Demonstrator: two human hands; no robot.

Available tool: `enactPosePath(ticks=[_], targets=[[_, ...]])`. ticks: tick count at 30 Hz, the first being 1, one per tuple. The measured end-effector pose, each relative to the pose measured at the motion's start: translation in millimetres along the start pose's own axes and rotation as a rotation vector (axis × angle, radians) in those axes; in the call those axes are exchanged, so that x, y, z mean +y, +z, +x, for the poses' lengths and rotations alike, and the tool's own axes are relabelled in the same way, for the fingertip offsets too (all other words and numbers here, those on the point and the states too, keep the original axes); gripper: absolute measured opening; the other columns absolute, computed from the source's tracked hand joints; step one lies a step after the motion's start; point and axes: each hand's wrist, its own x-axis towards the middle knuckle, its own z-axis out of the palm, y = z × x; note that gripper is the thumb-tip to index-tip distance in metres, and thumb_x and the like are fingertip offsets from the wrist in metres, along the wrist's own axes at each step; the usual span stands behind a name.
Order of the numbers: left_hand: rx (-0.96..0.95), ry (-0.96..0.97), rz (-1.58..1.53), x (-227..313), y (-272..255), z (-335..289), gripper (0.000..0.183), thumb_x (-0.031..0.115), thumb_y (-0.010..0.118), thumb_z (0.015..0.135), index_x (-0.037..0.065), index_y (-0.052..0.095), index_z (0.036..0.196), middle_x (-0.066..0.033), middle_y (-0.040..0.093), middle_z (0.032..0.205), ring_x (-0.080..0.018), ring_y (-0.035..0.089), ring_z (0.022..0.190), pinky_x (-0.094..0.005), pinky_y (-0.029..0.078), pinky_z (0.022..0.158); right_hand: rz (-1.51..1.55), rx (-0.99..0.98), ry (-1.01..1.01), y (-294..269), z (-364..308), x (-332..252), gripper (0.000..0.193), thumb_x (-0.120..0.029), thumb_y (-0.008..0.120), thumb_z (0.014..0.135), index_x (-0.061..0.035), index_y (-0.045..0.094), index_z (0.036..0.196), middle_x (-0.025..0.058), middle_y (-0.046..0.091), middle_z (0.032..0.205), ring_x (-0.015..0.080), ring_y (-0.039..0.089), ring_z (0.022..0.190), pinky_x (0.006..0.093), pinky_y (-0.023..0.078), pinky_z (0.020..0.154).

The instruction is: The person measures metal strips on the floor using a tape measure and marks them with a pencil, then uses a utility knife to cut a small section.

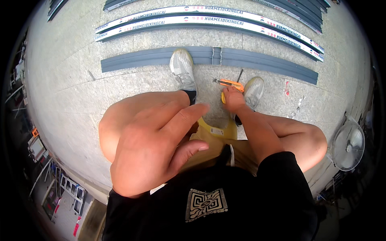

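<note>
My left hand point(161, 138) is raised close to the camera. Its index finger points forward and the thumb stands apart, with nothing visible between them. Down at the floor between my shoes, my right hand point(234, 100) has its fingers curled beside a yellow piece point(223, 97), and what they grip is mostly hidden. Just beyond its fingers lies an orange utility knife point(230, 83), with a thin dark rod point(240, 75) sticking up beside it. A grey metal profile point(140, 59) lies across the floor ahead, carrying a small rectangular frame-like piece point(217, 56). My left shoe point(181, 64) overlaps the profile.
Long profiles with white printed film point(213, 20) lie farther ahead, and more dark profiles point(289, 12) are stacked behind them. I sit low on a yellow stool point(219, 129). A round fan point(348, 146) stands at the right, and a ladder-like frame point(72, 188) is at the lower left.
</note>
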Motion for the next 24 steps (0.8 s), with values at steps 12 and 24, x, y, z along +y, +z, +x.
enactPosePath(ticks=[12,24], targets=[[-0.142,-0.295,-0.605,-207.8,-12.1,67.7,0.040,0.039,0.061,0.120,0.003,0.075,0.131,-0.0075,0.077,0.126,-0.0177,0.067,0.117,-0.0379,0.053,0.110,1.284,-0.677,0.093,-168.4,9.6,-19.1,0.069,-0.071,0.061,0.109,-0.0084,0.074,0.135,0.0046,0.072,0.113,0.0156,0.068,0.092,0.0319,0.057,0.079],[-0.518,-0.253,-0.959,-318.0,156.2,158.8,0.031,0.026,0.083,0.107,0.003,0.067,0.121,-0.0054,0.075,0.113,-0.0124,0.071,0.099,-0.0299,0.058,0.089,0.979,-0.136,-0.021,-187.7,88.1,-62.3,0.073,-0.067,0.078,0.099,-0.0026,0.065,0.132,0.0149,0.076,0.116,0.0243,0.071,0.102,0.0394,0.056,0.089]])
